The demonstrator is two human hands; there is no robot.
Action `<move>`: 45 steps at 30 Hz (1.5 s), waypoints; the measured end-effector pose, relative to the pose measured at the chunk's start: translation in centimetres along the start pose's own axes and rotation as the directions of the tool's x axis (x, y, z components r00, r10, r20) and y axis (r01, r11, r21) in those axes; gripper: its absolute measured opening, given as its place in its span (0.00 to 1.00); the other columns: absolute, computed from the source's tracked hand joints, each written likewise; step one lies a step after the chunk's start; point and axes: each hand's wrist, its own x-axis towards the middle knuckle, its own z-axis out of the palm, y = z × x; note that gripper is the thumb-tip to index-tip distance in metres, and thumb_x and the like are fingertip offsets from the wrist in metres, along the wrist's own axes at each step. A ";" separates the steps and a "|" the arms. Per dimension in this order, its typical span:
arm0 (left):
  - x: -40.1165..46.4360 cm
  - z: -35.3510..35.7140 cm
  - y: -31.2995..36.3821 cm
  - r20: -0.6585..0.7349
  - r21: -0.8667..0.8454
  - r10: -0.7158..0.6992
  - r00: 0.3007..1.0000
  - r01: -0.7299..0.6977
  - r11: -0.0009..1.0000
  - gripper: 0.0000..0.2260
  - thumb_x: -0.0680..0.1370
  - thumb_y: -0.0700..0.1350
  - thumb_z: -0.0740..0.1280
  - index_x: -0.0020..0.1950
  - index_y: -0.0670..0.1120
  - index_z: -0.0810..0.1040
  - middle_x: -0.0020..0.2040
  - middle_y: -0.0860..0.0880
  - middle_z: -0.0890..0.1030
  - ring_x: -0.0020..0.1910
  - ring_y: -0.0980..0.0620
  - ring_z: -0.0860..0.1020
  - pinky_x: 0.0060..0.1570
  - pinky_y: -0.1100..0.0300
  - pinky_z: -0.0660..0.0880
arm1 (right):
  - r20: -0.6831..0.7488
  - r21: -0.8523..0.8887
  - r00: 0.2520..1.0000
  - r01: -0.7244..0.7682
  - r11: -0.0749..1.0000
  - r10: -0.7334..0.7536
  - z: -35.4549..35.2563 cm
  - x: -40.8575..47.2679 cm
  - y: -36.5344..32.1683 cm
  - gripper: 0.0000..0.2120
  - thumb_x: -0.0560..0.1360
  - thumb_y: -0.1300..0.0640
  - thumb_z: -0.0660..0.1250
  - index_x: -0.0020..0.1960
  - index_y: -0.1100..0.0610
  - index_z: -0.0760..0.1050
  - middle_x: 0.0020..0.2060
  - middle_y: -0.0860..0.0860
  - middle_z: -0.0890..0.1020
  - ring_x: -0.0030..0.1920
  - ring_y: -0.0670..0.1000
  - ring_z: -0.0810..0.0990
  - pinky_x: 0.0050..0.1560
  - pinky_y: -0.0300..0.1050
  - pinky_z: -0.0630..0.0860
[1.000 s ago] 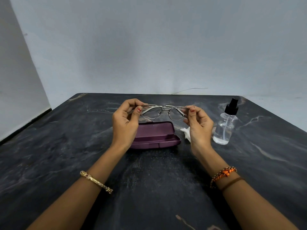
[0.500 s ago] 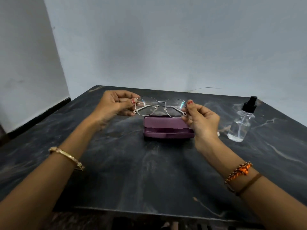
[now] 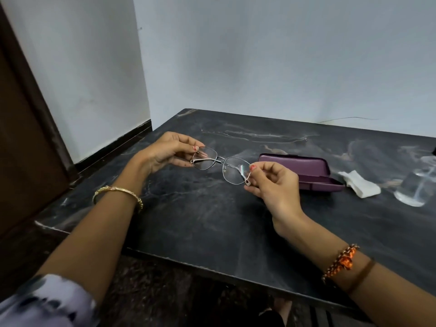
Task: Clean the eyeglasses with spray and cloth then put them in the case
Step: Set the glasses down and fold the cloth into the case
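Observation:
Thin metal-framed eyeglasses (image 3: 220, 166) hang in the air above the dark marble table (image 3: 212, 215), held at both ends. My left hand (image 3: 168, 152) pinches the left end of the frame and my right hand (image 3: 274, 182) pinches the right end. Behind my right hand lies the purple glasses case (image 3: 304, 168), open. A crumpled white cloth (image 3: 358, 186) rests just right of the case. The clear spray bottle (image 3: 417, 185) stands at the right edge, its top cut off by the frame.
The table's front edge (image 3: 212, 260) runs close to me, with dark floor below. A white wall corner stands behind the table and a dark brown door (image 3: 26, 138) is on the left.
My view has swung left and down, so the case, cloth and bottle now sit to the right. The glasses have come away from over the case, to its left and nearer me.

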 end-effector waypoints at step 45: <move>-0.7 3.3 -1.6 -0.385 0.583 0.650 0.655 -0.374 0.722 0.09 0.76 0.42 0.62 0.48 0.38 0.80 0.42 0.41 0.83 0.34 0.55 0.76 0.35 0.73 0.71 | 0.367 -0.756 0.528 0.648 0.085 -0.766 -1.0 -0.7 -0.6 0.07 0.70 0.61 0.65 0.46 0.60 0.79 0.41 0.56 0.82 0.36 0.55 0.79 0.29 0.42 0.73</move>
